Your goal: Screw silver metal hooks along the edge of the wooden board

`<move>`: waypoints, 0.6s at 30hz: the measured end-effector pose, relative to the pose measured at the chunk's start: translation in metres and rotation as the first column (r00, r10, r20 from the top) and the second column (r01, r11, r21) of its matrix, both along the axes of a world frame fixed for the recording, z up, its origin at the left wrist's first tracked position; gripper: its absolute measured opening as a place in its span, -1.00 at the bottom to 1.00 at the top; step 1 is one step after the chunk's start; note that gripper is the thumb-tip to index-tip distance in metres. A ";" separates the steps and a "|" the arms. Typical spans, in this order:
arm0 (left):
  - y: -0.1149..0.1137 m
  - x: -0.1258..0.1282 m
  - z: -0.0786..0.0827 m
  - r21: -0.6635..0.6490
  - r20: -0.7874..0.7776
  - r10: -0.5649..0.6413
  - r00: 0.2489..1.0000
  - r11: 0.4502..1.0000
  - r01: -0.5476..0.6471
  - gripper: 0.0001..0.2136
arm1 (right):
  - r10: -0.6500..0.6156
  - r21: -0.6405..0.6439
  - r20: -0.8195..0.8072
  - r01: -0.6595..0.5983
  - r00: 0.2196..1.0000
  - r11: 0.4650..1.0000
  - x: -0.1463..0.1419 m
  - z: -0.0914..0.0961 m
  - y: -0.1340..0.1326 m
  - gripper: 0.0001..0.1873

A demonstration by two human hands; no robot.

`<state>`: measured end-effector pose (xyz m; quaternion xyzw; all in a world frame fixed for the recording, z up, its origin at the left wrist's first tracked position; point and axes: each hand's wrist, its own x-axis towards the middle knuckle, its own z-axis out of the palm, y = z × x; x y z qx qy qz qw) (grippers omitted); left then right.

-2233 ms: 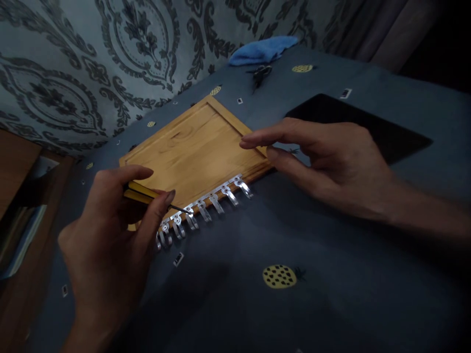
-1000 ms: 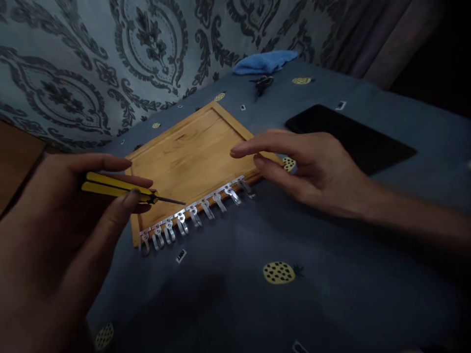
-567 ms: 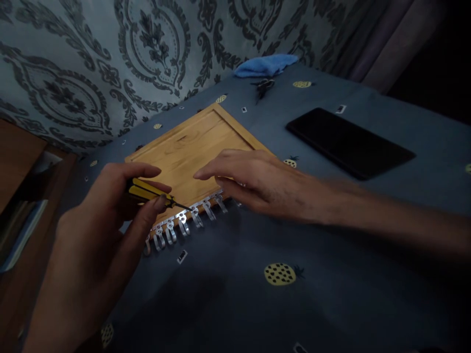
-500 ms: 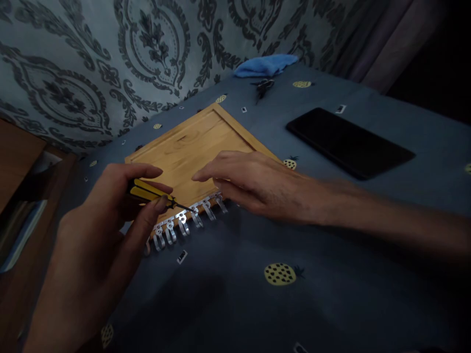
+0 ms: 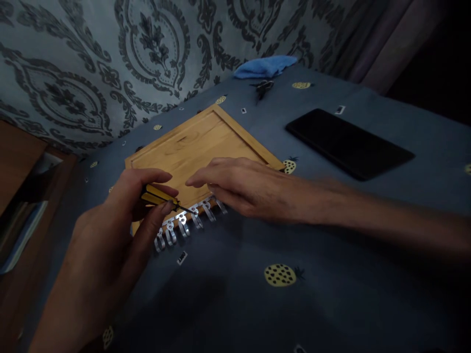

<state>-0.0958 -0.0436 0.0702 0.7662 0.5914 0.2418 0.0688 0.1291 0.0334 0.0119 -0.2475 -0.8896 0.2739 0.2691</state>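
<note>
A wooden board [image 5: 191,144] with a raised rim lies on a dark blue cloth. Several metal hooks [image 5: 184,224] line its near edge. My left hand [image 5: 121,230] is closed round a yellow and black screwdriver [image 5: 158,197]; its thin tip points at one of the hooks near the middle of the row. My right hand [image 5: 243,186] lies flat on the board's near right part, fingers stretched out and pointing left, covering the hooks at that end.
A black phone [image 5: 348,142] lies on the cloth at the right. A blue rag [image 5: 265,66] and a small dark object [image 5: 262,87] sit at the far edge by the patterned wall. A wooden shelf with books [image 5: 18,215] stands at the left.
My right hand has slid left from the board's right corner onto its near part. My left hand has brought the screwdriver tip back down to the hooks.
</note>
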 end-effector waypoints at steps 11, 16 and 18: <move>-0.001 -0.001 0.001 0.034 -0.152 -0.038 0.988 0.998 0.043 -0.72 | 0.165 -0.211 0.191 -0.124 0.968 0.969 -0.023 0.014 0.008 -0.51; -0.004 0.006 0.002 0.043 -0.171 -0.014 0.985 0.999 0.022 -0.73 | 0.255 -0.307 0.222 -0.180 0.941 0.935 -0.025 0.017 0.011 -0.66; -0.004 0.008 0.003 0.028 -0.171 0.004 0.985 1.000 0.001 -0.72 | 0.264 -0.312 0.236 -0.185 0.935 0.932 -0.024 0.017 0.012 -0.68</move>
